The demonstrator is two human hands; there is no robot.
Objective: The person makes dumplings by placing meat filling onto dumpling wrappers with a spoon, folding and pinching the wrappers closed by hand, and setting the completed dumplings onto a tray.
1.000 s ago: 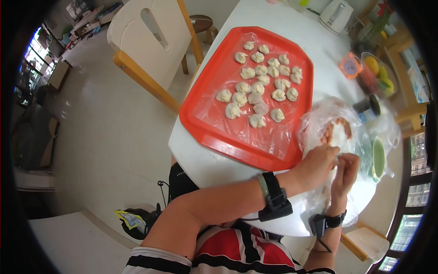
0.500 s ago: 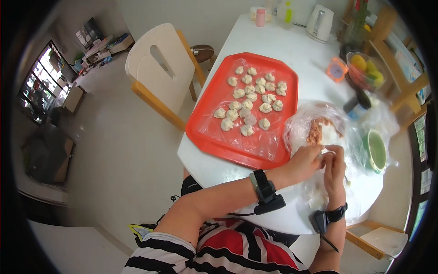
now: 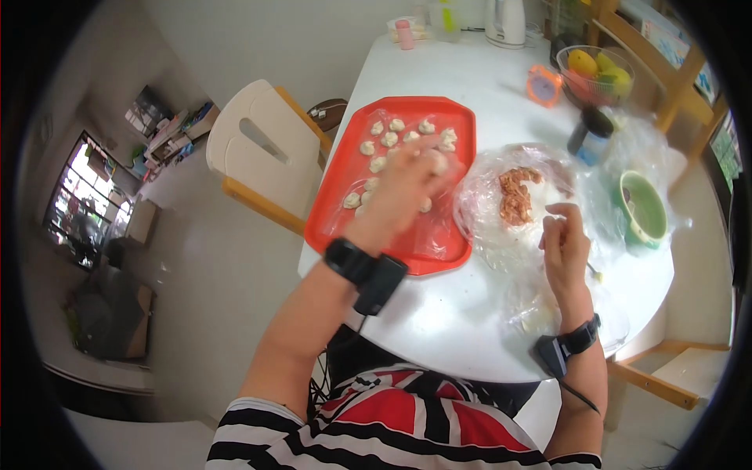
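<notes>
Several small folded dumplings [image 3: 390, 139] sit on clear plastic film in a red tray [image 3: 329, 211]. My left hand [image 3: 403, 184] reaches over the tray among them, smeared by motion. Its fingers point to the far right, and I cannot tell whether they hold a dumpling. To the right, my right hand [image 3: 565, 244] is closed with curled fingers beside the minced meat filling [image 3: 517, 196], which lies on plastic sheeting [image 3: 479, 211]. A thin pale stick end [image 3: 596, 276] shows past that hand; whether the fingers hold it is hidden.
A green bowl [image 3: 644, 207] and a dark-capped jar [image 3: 591, 137] stand at the right. Farther back are an orange clock [image 3: 544, 85], a fruit basket [image 3: 599, 74] and a white kettle [image 3: 505, 22]. A chair [image 3: 254, 160] stands at the table's left edge.
My hands have parted. The left swung from beside the filling to over the tray, while the right stayed near the filling with curled fingers. The camera view has also shifted.
</notes>
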